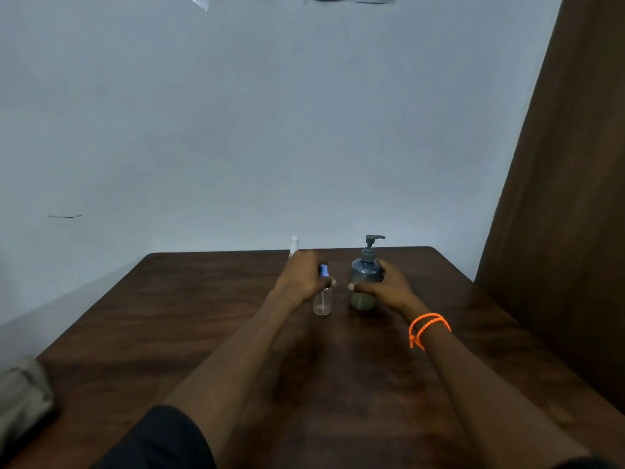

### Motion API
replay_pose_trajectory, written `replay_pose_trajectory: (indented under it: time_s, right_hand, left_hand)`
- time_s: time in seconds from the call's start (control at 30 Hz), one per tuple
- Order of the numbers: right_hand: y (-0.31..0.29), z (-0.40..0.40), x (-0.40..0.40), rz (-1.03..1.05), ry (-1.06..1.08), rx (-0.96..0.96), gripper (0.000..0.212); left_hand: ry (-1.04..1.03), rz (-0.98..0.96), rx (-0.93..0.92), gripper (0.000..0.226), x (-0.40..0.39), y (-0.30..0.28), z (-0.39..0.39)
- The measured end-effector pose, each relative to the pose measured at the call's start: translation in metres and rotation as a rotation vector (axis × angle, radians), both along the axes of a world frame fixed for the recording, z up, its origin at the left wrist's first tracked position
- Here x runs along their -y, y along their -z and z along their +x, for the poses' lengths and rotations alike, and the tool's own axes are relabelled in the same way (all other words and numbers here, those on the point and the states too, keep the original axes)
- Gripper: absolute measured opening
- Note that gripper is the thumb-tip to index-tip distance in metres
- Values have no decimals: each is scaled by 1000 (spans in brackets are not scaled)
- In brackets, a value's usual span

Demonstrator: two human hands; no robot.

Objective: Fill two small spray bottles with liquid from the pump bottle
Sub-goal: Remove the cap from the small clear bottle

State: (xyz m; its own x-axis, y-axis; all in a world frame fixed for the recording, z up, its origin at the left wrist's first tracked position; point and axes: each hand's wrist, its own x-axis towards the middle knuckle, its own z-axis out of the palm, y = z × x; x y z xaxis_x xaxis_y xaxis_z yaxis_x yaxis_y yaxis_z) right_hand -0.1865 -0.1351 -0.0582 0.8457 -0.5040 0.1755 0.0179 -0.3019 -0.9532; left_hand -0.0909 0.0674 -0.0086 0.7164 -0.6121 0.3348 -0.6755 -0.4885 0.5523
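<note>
- Reaching forward with both arms over the dark wooden surface (pixel 189 299), I have one hand on each of two bottles standing near its far edge.
- My left hand (pixel 301 277) is wrapped around the upper part of a small clear spray bottle (pixel 323 301), the thumb pointing right across its front; its blue spray top (pixel 324 270) pokes out just above my thumb.
- That bottle stands upright on the surface, and its see-through body below my hand looks nearly empty, though I cannot tell for sure.
- A second small spray bottle (pixel 294 244) with a white top stands behind my left hand, closer to the wall; only its top shows, the rest is hidden by my knuckles.
- My right hand (pixel 384 286) grips the grey pump bottle (pixel 365 275) from its right side, thumb laid across the front of its body, fingers curled round the back.
- The pump bottle is upright, just beside the clear spray bottle and apart from it, with a greenish liquid in its lower part and its pump head (pixel 373 239) pointing right.
- Two orange bands (pixel 429 328) circle my right wrist.
- A pale wall (pixel 236 130) rises behind the surface, and a brown curtain (pixel 568 198) hangs at the right.
</note>
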Motion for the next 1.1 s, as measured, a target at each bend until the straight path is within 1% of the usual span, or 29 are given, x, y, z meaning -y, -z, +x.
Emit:
replay_pose_trajectory:
  time_s: [0.03,0.1,0.2,0.3,0.37,0.43,0.47,0.5,0.53,0.57,0.6,0.63,0.67,0.7,0.73,0.77,0.8,0.83,0.87,0.9,0.93,0.97,1.03,1.07,1.1]
  right_hand:
    - [0,-9,-4,-7,-21,-3,65]
    - [1,-25,-10,-3,-65,-14,67]
    - [0,-41,-16,1,-154,-25,66]
    - [-5,-50,-24,26,-210,-43,66]
    - [-8,-56,-28,25,-227,-68,74]
    - [-8,-61,-30,19,-232,-108,91]
    - [-10,-64,-33,19,-203,-124,99]
    - [-15,-68,-38,0,-123,-143,104]
    - [-19,-72,-44,-50,26,-136,102]
    - [-22,-77,-51,-133,222,-86,92]
    - [-26,-81,-62,-235,422,33,75]
    - [-30,-85,-76,-346,566,183,59]
    - [-37,-88,-93,-443,608,307,49]
    - [-44,-86,-109,-534,556,369,44]
    - [-50,-80,-122,-618,444,353,43]
    - [-54,-70,-131,-693,315,242,41]
    - [-57,-57,-137,-750,201,72,39]
    - [-60,-43,-140,-777,122,-103,39]
    - [-61,-31,-141,-787,64,-233,42]
    - [-62,-20,-141,-785,21,-301,45]
    - [-62,-12,-139,-773,-6,-329,47]
    - [-62,-5,-138,-764,-24,-355,49]
    - [-65,4,-135,-811,-50,-411,44]
    - [-67,7,-134,-852,-68,-432,42]
    - [-71,9,-135,-880,-90,-452,42]
  left_hand:
    - [2,0,13,24,-8,-1,-8]
    - [-6,-15,27,31,-23,0,-19]
    - [-36,-62,2,39,-37,3,-30]
    - [-85,-105,-39,32,-42,8,-36]
    - [-102,-169,-100,28,-42,14,-42]
    - [-117,-215,-164,33,-42,22,-47]
    - [-114,-225,-194,34,-42,27,-48]
    - [-107,-224,-215,34,-43,31,-48]
    - [-95,-223,-226,34,-44,34,-48]
    - [-87,-218,-233,33,-45,37,-47]
    - [-82,-213,-244,33,-46,40,-45]
    - [-80,-214,-257,32,-46,42,-42]
    - [-81,-215,-268,32,-45,43,-41]
    - [-85,-226,-270,33,-45,43,-41]
    - [-84,-228,-265,33,-45,42,-40]
    - [-85,-216,-257,31,-44,41,-41]
    - [-88,-204,-247,25,-43,40,-41]
    - [-91,-196,-238,18,-44,40,-41]
    - [-98,-204,-243,17,-46,39,-41]
    - [-108,-214,-248,16,-48,38,-41]
    - [-123,-222,-245,16,-51,39,-39]
    - [-134,-233,-244,28,-54,39,-37]
    - [-135,-242,-254,58,-58,41,-32]
    - [-127,-241,-259,65,-59,41,-30]
    - [-115,-236,-258,68,-60,41,-28]
